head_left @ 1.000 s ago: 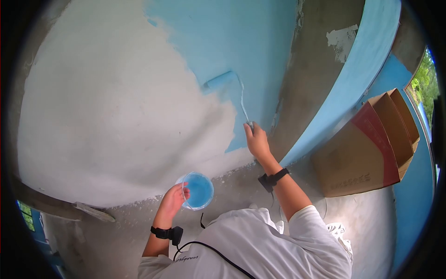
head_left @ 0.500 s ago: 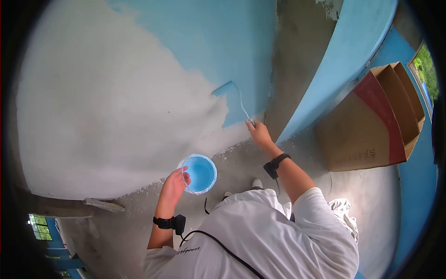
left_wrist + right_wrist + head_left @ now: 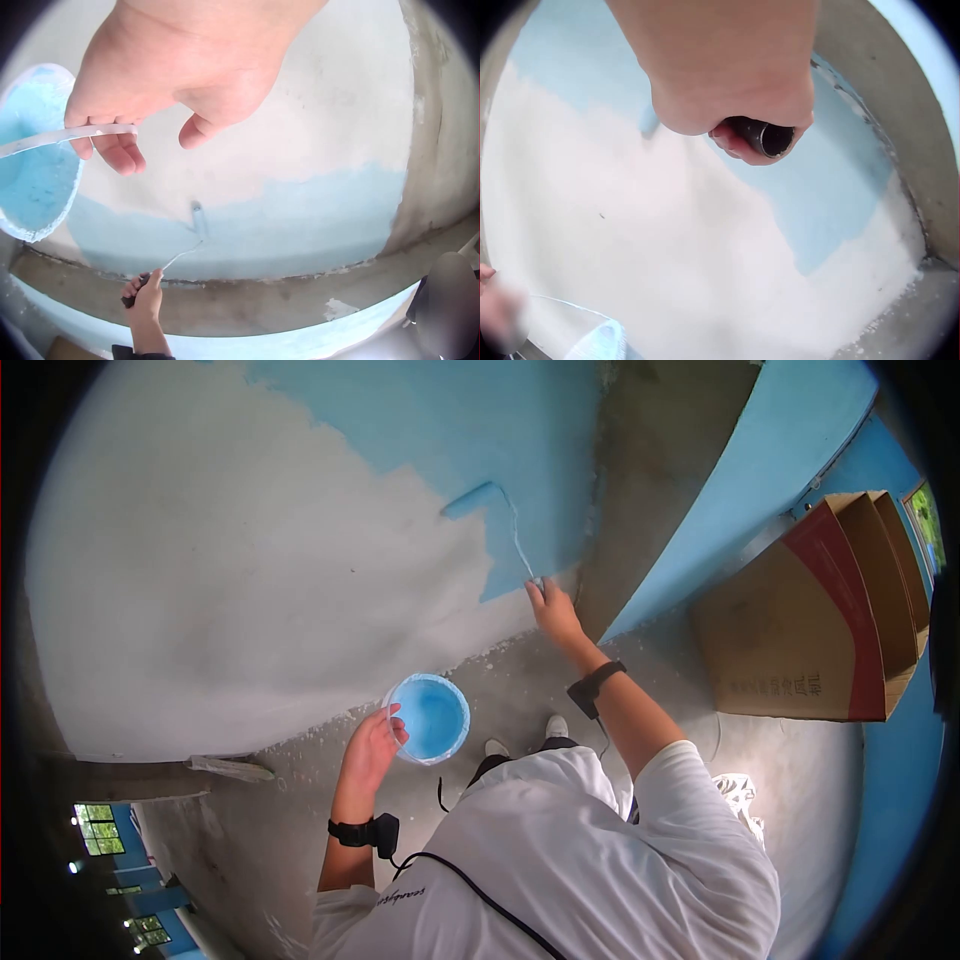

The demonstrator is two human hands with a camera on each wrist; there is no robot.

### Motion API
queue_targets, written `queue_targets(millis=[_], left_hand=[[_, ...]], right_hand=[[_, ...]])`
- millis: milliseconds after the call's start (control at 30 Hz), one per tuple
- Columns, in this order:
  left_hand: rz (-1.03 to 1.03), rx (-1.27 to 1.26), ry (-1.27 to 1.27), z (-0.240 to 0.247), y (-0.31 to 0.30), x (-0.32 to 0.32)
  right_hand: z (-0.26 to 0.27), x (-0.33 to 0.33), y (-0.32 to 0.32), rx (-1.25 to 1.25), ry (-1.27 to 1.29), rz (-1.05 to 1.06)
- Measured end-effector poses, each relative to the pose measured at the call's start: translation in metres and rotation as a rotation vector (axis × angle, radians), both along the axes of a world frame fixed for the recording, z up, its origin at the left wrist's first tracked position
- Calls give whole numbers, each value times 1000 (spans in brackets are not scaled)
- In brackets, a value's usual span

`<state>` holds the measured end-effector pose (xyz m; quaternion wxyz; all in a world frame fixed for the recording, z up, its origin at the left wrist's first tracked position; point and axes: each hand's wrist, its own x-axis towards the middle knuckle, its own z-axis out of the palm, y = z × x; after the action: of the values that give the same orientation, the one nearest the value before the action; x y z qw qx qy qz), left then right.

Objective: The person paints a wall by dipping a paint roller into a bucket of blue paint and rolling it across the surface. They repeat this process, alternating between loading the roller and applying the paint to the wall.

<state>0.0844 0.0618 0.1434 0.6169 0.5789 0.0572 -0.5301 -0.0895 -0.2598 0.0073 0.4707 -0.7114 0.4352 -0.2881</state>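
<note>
In the head view, the right hand (image 3: 555, 612) grips a roller's handle, seen dark in the right wrist view (image 3: 776, 140). The blue roller (image 3: 468, 500) lies against the wall at the border of blue paint and bare white. Lower left, the left hand (image 3: 372, 745) holds a bucket of light blue paint (image 3: 432, 718) by its white handle. The left wrist view shows that handle (image 3: 105, 130) across curled fingers, with the thumb apart and the bucket (image 3: 37, 161) hanging beside the hand.
A large cardboard box (image 3: 790, 630) stands at the right. White cloth (image 3: 738, 795) lies on the floor behind the person. A bare grey strip (image 3: 670, 490) borders the painted wall, and a pale flat object (image 3: 230, 768) lies near the wall's foot at left.
The roller first moved slightly down along the paint border, then back up with the right hand. The head view has shifted, bringing the shoes into sight. Both hands keep their holds.
</note>
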Motion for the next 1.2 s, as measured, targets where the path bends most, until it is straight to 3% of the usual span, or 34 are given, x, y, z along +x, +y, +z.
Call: queue_targets(millis=[167, 333, 433, 567, 733, 967, 1067, 1133, 1200], left_hand=[[38, 11, 15, -6, 4, 9], [-6, 14, -10, -6, 6, 12], [9, 29, -8, -6, 7, 11], [-5, 16, -5, -4, 6, 10], [-14, 3, -1, -1, 9, 10], [-1, -45, 9, 4, 17, 8], [2, -105, 15, -2, 21, 9], [-16, -120, 16, -3, 24, 11], [-39, -139, 14, -1, 24, 12]], right_hand=[[-6, 6, 3, 62, 96, -12], [52, 32, -9, -26, -59, 12], [35, 27, -15, 5, 24, 13], [-33, 12, -4, -10, 83, -43], [-29, 10, 4, 74, 94, -60], [34, 13, 6, 74, -8, 22], [91, 27, 1, 25, -100, 142], [143, 36, 3, 250, -236, 207], [159, 44, 0, 296, -266, 175]])
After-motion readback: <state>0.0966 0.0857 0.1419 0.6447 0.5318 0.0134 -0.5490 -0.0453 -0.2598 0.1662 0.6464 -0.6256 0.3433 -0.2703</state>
